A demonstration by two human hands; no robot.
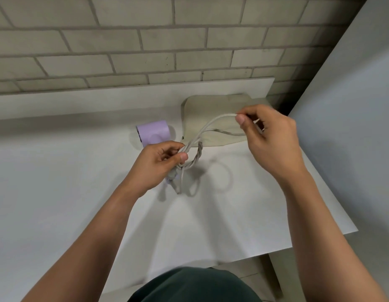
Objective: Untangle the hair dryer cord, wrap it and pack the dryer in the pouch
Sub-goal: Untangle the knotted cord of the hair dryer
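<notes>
Lilac dryer (154, 132), 1 pouch (213, 118), 2 hands (161, 162) (269, 136) both pinched around 1 cord (207, 125).

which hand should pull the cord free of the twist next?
Probably the right hand: it pinches a free stretch of cord raised over the pouch. The left hand grips the twisted loop, anchoring it.

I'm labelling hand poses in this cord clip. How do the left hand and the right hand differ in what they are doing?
The left hand is low over the table, closed around the twisted loop of the cord; the right hand is higher and farther out, over the pouch. The left grips a bundle with several fingers; the right pinches a single strand between thumb and fingertips. Both hold the same pale cord.
</notes>
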